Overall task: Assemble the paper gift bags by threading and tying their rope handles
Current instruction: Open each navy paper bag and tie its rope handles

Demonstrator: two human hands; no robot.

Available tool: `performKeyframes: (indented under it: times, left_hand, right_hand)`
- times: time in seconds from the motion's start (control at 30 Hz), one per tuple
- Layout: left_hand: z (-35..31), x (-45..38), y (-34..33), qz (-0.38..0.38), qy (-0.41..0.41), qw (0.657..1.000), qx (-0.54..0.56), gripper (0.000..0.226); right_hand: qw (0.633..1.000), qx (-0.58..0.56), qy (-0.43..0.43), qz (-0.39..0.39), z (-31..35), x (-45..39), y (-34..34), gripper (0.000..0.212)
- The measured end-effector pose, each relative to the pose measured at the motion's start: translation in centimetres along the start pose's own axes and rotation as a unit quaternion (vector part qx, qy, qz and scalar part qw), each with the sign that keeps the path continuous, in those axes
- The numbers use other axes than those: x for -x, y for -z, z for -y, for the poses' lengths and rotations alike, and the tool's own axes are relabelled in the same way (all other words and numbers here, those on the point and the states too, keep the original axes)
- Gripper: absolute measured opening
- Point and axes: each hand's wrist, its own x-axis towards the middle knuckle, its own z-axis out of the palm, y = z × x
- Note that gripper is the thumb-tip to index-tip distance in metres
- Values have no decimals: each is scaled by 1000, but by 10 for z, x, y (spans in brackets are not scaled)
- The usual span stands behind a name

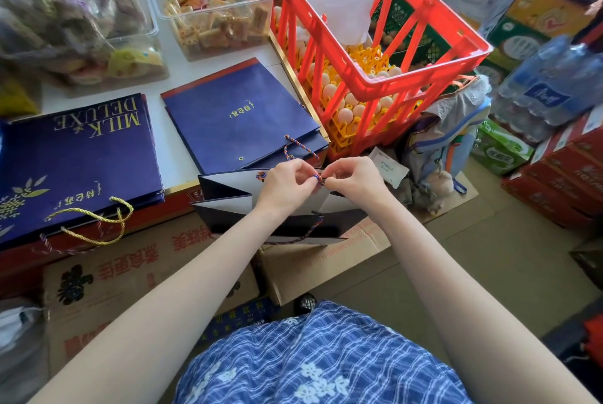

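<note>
your left hand (287,180) and right hand (350,176) both pinch the rope handle (320,179) end, fingers curled, right between them at the open bag (228,188) top edge. the rope runs left-right across your fingertips, so the knot tightens by pulling sideways.

A red crate (368,83) holds eggs (346,114); clear snack bins (212,16) sit nearby.

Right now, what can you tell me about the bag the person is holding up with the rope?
The open paper bag is dark blue outside and white inside. It stands upright with its mouth open and its side folded inward. It looks like stiff paper. A knotted rope end shows at one hole. Both hands, the left hand and right hand, pinch the twisted multicoloured rope at its top edge. It sits above cardboard boxes.
</note>
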Motion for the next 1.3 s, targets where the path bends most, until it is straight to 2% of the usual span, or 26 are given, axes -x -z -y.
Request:
performKeyframes:
  times: [0.1, 0.27, 0.47, 0.63, 0.7, 0.77, 0.83, 0.87, 0.93, 1.0, 1.07, 1.1, 1.2, 1.3]
  left_hand:
    - [1, -2, 6, 39, -1, 999, 9, 3]
    - [2, -6, 20, 112, -52, 992, 25, 2]
    - [0, -12, 19, 107, -44, 993, 4, 0]
    - [-4, -11, 19, 119, -58, 991, -14, 7]
    - [-7, -11, 23, 97, -80, 992, -34, 7]
    - [-9, -16, 28, 9, -100, 993, -66, 8]
    - [-13, -26, 34, -57, -76, 988, -121, 14]
    - [-16, -31, 36, -38, -47, 983, -176, 19]
    - [-25, -39, 34, 76, 39, 961, -265, 29]
    - [-33, -46, 26, 158, 96, 946, -267, 40]
    - [-36, -55, 18, 209, 124, 942, -229, 37]
    - [-34, -59, 16, 227, 138, 942, -207, 33]
    - [-28, -62, 15, 233, 166, 944, -162, 41]
    - [-21, -58, 11, 195, 154, 965, -84, 21]
  right_hand:
    - [1000, 7, 12, 8, -1, -4, 1, 12]
    - [999, -5, 31, 6, -5, -7, 3, 15]
    - [996, -12, 58, 65, -7, -1, 7, 14]
    - [997, -41, 56, 19, -8, 0, 5, 16]
    - [996, -73, 49, 9, -8, 0, 5, 10]
    - [995, -89, 42, 4, -10, 0, 7, 12]
    - [996, -75, 40, 2, -12, 2, 10, 17]
    - [997, -65, 44, 2, -13, 3, 10, 18]
    - [997, -56, 57, 1, -13, 5, 9, 20]
    - [996, -58, 71, -6, -14, 7, 9, 22]
    - [996, -43, 82, -2, -16, 7, 10, 25]
    - [996, -25, 90, 3, -18, 7, 10, 26]
    - [994, 13, 107, 19, -22, 7, 9, 30]
    - [992, 35, 118, 30, -22, 6, 7, 33]
